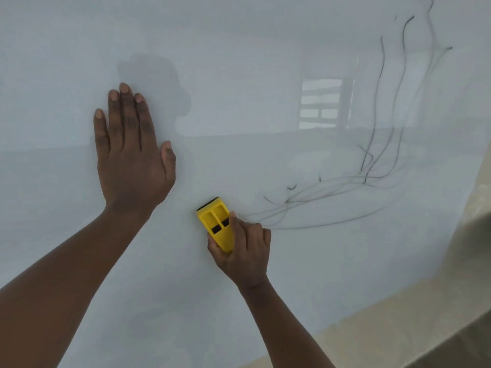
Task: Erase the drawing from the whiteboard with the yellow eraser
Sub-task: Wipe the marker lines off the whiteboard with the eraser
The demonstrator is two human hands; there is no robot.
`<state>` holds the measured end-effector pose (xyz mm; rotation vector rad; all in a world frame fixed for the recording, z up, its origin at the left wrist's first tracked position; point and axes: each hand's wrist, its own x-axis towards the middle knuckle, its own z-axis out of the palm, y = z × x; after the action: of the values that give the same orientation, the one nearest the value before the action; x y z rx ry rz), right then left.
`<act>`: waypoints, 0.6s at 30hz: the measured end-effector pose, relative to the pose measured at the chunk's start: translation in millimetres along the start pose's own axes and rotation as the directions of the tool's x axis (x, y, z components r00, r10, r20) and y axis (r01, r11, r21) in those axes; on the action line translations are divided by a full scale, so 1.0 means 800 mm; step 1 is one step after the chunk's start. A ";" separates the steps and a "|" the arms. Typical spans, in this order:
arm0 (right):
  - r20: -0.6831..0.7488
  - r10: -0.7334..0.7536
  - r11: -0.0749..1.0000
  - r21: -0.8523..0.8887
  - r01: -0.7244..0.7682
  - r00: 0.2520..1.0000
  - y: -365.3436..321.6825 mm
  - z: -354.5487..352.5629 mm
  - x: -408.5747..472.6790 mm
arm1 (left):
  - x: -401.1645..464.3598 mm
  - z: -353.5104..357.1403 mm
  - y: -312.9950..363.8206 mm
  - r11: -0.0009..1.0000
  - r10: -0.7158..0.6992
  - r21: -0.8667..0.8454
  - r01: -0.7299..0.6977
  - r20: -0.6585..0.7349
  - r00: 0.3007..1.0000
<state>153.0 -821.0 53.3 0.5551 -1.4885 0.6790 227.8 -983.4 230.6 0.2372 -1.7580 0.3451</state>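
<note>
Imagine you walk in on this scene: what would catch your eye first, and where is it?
The bright yellow eraser stands out first, low in the middle of the whiteboard, gripped by the right hand. To its right, thin dark lines trail up toward the top corner. The left hand lies flat on the board, fingers spread.

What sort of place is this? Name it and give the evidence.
Probably a classroom or office, though little beyond the board shows. A large glossy whiteboard fills the view, with marker lines on it and a window reflection in its surface. The right hand holds a yellow eraser.
</note>
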 end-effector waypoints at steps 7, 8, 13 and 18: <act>-0.020 0.333 0.930 -0.155 -0.332 0.943 0.147 -0.031 -0.008 | -0.010 0.009 0.013 1.000 -0.018 0.020 0.018 -0.020 1.000; -0.020 0.393 0.907 -0.159 -0.391 0.919 0.167 -0.035 -0.007 | -0.011 0.011 0.014 1.000 -0.018 0.018 0.018 -0.023 1.000; -0.103 0.661 0.729 -0.149 -0.668 0.743 0.245 -0.056 0.019 | -0.012 0.011 0.015 1.000 -0.018 -0.003 0.018 -0.005 1.000; -0.108 0.676 0.722 -0.100 -0.684 0.729 0.238 -0.056 0.061 | -0.005 0.003 0.032 0.998 -0.044 -0.052 0.044 0.003 0.999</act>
<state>48.1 -652.4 86.8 -0.1580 -1.6622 1.1449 218.1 -960.6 224.1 0.2384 -1.7589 0.2668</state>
